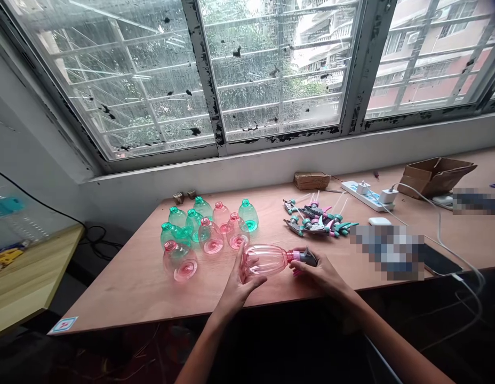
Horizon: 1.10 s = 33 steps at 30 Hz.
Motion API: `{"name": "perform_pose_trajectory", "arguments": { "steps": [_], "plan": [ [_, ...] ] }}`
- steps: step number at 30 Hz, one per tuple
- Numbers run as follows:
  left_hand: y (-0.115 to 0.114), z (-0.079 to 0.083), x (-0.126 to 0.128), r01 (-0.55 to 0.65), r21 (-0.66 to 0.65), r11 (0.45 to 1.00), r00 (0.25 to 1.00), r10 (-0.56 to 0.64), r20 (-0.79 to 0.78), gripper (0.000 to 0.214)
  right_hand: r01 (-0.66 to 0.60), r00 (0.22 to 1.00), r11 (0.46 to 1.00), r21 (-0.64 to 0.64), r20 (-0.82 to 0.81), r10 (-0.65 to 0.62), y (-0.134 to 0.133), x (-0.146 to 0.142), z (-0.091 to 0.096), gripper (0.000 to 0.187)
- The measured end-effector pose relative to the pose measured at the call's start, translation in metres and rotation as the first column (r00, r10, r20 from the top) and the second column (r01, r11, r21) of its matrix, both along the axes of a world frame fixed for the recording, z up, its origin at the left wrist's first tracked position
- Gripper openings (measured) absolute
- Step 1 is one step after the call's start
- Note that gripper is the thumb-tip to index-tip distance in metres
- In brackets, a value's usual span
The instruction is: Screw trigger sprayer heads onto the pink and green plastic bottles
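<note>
A clear pink spray bottle (267, 259) lies sideways above the table's front edge, its neck pointing right. My left hand (240, 282) grips its base, with the thumb below and the fingers partly behind the plastic. At the neck, my right hand (317, 272) is closed around a dark grey trigger spray head (307, 257) with a pink collar. The head sits at the bottle's mouth; whether it is screwed tight I cannot tell. Close to my left hand stand several open-necked bottles, among them a pink bottle (210, 237) and a green bottle (248, 215).
Several loose trigger spray heads (317, 220) with thin tubes lie in a pile beyond my right hand. Further right are a white power strip (367, 196) with plugs, an open cardboard box (433, 176), a white case (379, 222) and a phone (439, 258) on a cable.
</note>
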<state>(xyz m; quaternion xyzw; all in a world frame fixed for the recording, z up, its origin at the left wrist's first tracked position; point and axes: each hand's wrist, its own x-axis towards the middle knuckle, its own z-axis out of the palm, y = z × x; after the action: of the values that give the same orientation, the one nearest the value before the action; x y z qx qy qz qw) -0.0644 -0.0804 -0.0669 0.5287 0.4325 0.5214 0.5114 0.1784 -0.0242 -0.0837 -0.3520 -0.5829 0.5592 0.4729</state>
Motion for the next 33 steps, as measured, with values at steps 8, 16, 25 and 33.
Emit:
{"name": "perform_pose_trajectory", "arguments": {
  "steps": [8, 16, 25, 33],
  "plan": [
    [-0.0016, -0.0021, -0.0014, 0.059, 0.109, 0.992, 0.983, -0.038, -0.181, 0.107, -0.064, 0.990, 0.995, 0.072, 0.127, 0.055, -0.0076, 0.0027, 0.0057, 0.037],
    [-0.0009, -0.0023, -0.0043, 0.040, 0.027, 0.999, 0.996, -0.037, -0.084, 0.090, -0.056, 0.997, 0.998, -0.001, 0.051, 0.056, -0.0072, 0.0021, 0.0069, 0.039],
    [-0.0018, -0.0052, -0.0056, 0.031, 0.174, 0.984, 0.980, 0.005, -0.198, 0.091, -0.139, 0.990, 0.979, -0.150, -0.016, 0.138, -0.0076, 0.0043, 0.0057, 0.042],
    [0.0012, -0.0041, -0.0031, -0.028, 0.096, 0.995, 0.986, 0.044, -0.162, 0.088, -0.153, 0.988, 0.981, -0.121, -0.012, 0.153, -0.0097, 0.0047, 0.0066, 0.041]
  ]
}}
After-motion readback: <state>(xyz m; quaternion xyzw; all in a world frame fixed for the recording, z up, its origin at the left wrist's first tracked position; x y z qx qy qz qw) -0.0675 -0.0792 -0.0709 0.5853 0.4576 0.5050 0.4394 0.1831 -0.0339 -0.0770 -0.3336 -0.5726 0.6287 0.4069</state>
